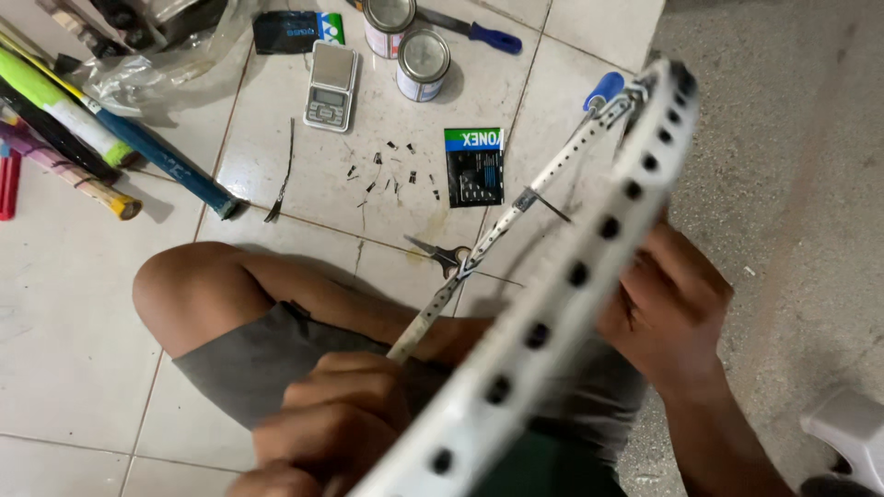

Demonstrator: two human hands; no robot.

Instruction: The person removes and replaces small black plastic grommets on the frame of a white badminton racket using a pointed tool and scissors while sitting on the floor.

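I hold a white racket frame with black grommet holes, unstrung, tilted across my lap and very close to the camera. My left hand is shut around the lower part of the frame near my knee. My right hand grips the frame's near rim from behind, fingers curled over it. A short dark strip sticks out from the far rim. I sit cross-legged on a tiled floor, my bare knee at the left.
On the tiles lie scissors, a dark packet, scattered small black grommets, a small digital scale, two tins, screwdrivers, and several racket handles at the left. Rough concrete floor lies to the right.
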